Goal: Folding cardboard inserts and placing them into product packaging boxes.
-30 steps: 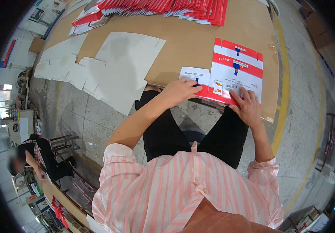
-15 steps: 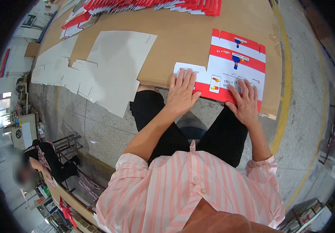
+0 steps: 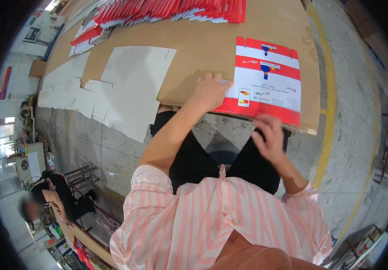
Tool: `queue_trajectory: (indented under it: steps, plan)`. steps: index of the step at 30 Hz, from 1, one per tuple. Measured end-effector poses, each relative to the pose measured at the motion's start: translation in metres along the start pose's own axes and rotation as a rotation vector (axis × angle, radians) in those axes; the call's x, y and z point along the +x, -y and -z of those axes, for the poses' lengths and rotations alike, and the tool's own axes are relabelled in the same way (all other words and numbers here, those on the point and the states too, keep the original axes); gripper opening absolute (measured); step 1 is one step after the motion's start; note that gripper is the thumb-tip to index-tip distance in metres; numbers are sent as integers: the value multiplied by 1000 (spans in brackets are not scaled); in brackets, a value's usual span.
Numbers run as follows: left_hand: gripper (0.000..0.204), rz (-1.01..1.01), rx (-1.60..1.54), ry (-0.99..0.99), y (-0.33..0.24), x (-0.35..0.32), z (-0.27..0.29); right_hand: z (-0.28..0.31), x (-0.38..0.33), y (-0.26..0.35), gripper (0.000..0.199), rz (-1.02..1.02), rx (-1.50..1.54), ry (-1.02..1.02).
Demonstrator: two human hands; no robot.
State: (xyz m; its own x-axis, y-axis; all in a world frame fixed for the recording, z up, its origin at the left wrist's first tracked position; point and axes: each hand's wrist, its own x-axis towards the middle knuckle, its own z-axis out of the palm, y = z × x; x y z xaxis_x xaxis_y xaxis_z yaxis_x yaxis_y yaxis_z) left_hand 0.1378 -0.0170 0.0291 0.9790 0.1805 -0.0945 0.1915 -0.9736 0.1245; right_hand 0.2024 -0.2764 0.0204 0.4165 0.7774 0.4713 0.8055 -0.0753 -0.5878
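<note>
A flat red-and-white printed carton blank lies at the table's near edge, with blue and yellow pictures on it. My left hand is on its left flap, fingers bent and closed at the flap; the hand covers most of that flap. Just off the carton's near red edge, my right hand is over my lap. It is somewhat blurred by motion, its thumb and fingers apart, and nothing shows in it.
Plain pale cardboard sheets lie to the left, overhanging the near edge. A long row of folded red-and-white cartons stands at the back of the brown-covered table. At lower left, another person sits by another table.
My right hand has lifted off the carton and drawn back toward me. My left hand's fingers have gone from flat to bent on the flap. The view has shifted slightly.
</note>
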Motion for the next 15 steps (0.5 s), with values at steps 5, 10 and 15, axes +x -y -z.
queue_trajectory:
  steps: [5,10,15]
  plan:
    - [42,-128,-174,340,-42,-17,9,-50,-33,41,37,-1249,1433,-223]
    - [49,56,-581,-224,-4,-92,12,22,-12,-19,38,-970,991,-10]
    - [69,376,-148,-126,87,-175,14,148,43,-169,44,-618,364,-37]
